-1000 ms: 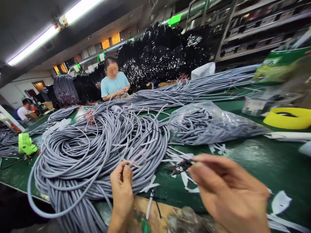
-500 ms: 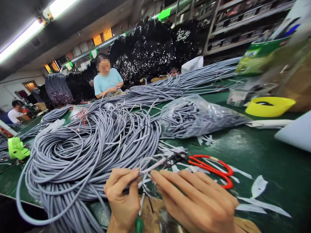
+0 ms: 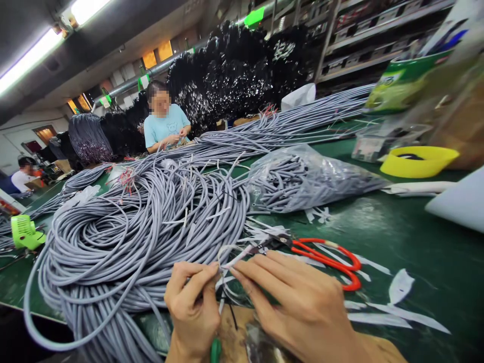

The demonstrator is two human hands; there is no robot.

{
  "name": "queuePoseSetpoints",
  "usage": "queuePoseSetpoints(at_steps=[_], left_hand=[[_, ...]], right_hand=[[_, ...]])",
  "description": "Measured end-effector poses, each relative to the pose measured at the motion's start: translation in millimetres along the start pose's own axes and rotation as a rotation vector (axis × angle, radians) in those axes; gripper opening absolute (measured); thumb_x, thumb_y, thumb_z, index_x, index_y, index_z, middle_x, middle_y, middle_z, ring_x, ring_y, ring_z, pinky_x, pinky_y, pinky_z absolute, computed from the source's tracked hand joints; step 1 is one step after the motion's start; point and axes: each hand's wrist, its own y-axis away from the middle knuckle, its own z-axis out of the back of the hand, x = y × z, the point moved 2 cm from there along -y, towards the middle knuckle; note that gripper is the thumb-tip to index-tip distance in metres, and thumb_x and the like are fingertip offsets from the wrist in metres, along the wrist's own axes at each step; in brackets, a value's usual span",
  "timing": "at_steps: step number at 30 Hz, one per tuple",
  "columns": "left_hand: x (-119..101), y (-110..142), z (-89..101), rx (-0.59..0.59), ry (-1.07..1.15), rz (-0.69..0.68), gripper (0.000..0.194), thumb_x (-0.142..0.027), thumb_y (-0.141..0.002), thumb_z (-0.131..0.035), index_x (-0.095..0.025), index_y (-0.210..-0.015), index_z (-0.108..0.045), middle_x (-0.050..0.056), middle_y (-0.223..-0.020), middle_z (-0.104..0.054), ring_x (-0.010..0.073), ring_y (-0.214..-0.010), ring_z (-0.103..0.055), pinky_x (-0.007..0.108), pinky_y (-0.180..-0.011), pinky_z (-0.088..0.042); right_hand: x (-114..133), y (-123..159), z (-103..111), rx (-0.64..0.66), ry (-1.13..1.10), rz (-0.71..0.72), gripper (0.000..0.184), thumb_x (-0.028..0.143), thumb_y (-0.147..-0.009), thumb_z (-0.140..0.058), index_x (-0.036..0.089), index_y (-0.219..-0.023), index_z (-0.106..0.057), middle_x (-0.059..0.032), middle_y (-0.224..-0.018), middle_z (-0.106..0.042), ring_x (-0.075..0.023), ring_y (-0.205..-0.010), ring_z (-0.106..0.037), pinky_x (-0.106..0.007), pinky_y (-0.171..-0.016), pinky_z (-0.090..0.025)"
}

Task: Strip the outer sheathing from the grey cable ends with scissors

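Note:
Close in front of me, my left hand point(image 3: 192, 302) is closed, thumb and forefinger pinching the end of a cable where thin pale wires point(image 3: 224, 267) stick out. From the right, my right hand point(image 3: 298, 307) reaches to the same spot. Its fingers are pressed together, with the fingertips at these wires; the exact grip is partly hidden. Just beyond my right hand lie red-handled scissors point(image 3: 325, 262), dark blades pointing left. A big coil of grey cable point(image 3: 113, 252) fills the table to the left of my hands.
A clear bag of short grey cable pieces point(image 3: 298, 181) lies behind the scissors. White strips point(image 3: 381, 320) are scattered at right. A yellow tape ring point(image 3: 419, 161), a green container point(image 3: 389, 85) and a small green fan point(image 3: 26, 232) stand around. A co-worker point(image 3: 166, 126) sits across the table.
My right hand has shifted slightly left and turned, its fingers now more bunched near the wires. My left hand keeps its pinch almost in place.

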Motion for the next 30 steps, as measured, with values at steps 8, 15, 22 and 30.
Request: queuePoseSetpoints(at_steps=[8, 15, 22, 30], left_hand=[[5, 1, 2.6, 0.087, 0.045, 0.265, 0.015, -0.009, -0.070, -0.058, -0.018, -0.080, -0.065, 0.002, -0.068, -0.064, 0.0149, -0.062, -0.059, 0.024, -0.057, -0.049], [5, 1, 2.2, 0.182, 0.104, 0.261, 0.014, -0.010, -0.076, -0.053, -0.019, -0.076, -0.063, 0.001, -0.066, -0.058, 0.0136, -0.060, -0.053, 0.021, -0.051, -0.041], [6, 1, -4.2, 0.268, 0.079, 0.256, 0.019, -0.010, -0.084, -0.040, -0.019, -0.079, -0.056, 0.002, -0.070, -0.052, 0.0141, -0.066, -0.050, 0.024, -0.059, -0.038], [21, 3, -0.8, 0.166, 0.626, 0.679, 0.025, -0.031, -0.085, -0.050, -0.022, -0.071, -0.032, -0.007, -0.062, -0.031, 0.0059, -0.044, -0.026, 0.016, -0.038, -0.024]], right_hand=[[-6, -3, -18, 0.298, -0.574, -0.411, 0.028, 0.027, -0.083, -0.045, 0.017, -0.062, -0.061, 0.0007, -0.054, -0.063, -0.0116, -0.048, -0.057, -0.019, -0.045, -0.044], [-2, -4, -15, 0.206, -0.593, -0.322, 0.025, 0.024, -0.082, -0.047, 0.019, -0.063, -0.061, 0.0005, -0.055, -0.063, -0.0110, -0.048, -0.057, -0.018, -0.045, -0.045], [8, 4, 1, 0.052, -0.586, -0.109, 0.015, 0.019, -0.082, -0.051, 0.022, -0.071, -0.059, 0.0003, -0.058, -0.064, -0.0130, -0.054, -0.060, -0.021, -0.055, -0.049], [-16, 0, -12, 0.000, -0.694, -0.723, 0.022, 0.028, -0.062, -0.070, 0.020, -0.076, -0.054, 0.0077, -0.051, -0.042, -0.0065, -0.039, -0.038, -0.017, -0.035, -0.033]])
